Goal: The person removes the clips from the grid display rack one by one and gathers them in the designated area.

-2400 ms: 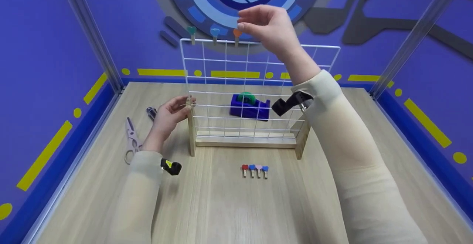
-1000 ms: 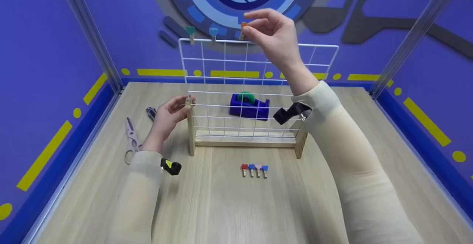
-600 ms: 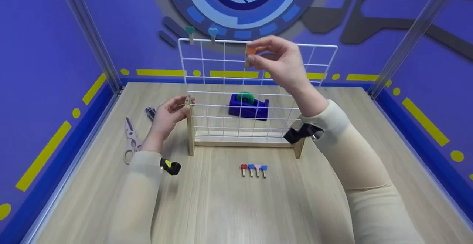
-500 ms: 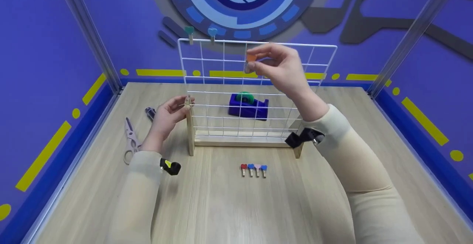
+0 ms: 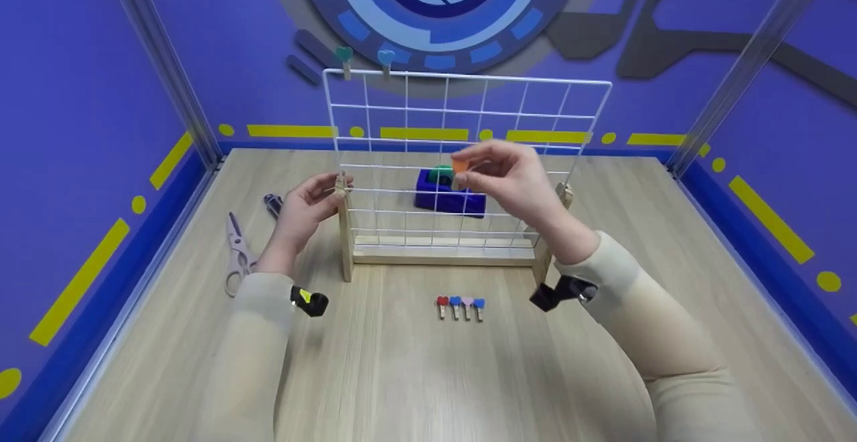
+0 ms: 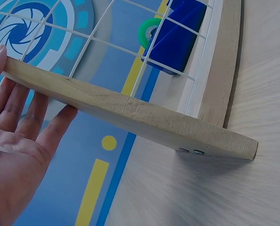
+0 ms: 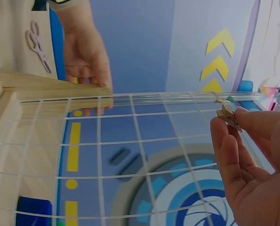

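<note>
Clip (image 5: pixel 460 165), orange, pinched between thumb and fingertips of right hand (image 5: pixel 512 181), in front of rack (image 5: pixel 444 110), likely for control. Left of that grip, post (image 6: pixel 135 110) clasped by left hand (image 5: pixel 304 211), apparently for steadiness. Below it, four clips (image 5: pixel 456 301) lined up, seemingly for easy reach.
</note>
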### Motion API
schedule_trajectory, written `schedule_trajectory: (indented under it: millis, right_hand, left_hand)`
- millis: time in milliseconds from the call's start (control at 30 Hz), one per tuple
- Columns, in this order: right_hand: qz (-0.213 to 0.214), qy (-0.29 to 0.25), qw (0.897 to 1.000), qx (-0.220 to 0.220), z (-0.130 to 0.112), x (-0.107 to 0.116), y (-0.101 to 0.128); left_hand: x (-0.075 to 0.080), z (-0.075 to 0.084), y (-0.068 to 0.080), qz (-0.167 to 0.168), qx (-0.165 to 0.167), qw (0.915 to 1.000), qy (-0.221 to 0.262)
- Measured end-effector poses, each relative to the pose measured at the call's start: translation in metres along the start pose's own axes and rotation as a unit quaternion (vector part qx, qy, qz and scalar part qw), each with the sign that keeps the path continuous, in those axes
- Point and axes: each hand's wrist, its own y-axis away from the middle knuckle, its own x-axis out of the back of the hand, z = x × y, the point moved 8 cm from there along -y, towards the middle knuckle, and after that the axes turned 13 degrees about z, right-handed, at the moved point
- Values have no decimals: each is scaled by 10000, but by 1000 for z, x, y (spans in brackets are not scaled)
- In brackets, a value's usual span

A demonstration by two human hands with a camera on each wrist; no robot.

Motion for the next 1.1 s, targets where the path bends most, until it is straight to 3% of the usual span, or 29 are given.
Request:
schedule_trajectory:
  millis: [533,867,967,1100]
  right_hand:
    - [-435,387,9928,-1050,81,-3,72]
    - [-647,268,9747,-2123,147,-25,131]
    - [-733,203,9707,-2277,159,-34,146]
    - [-782,380,9725,-2160,168,-45,159]
  left_hand:
    - [0,0,-4,44,-51,10000,-44]
    - [2,1,-2,70,-60,10000,6]
    - [2,-1,-1,67,-51,9999,-72]
    - [1,-1,-1,59,-51,9999,-84]
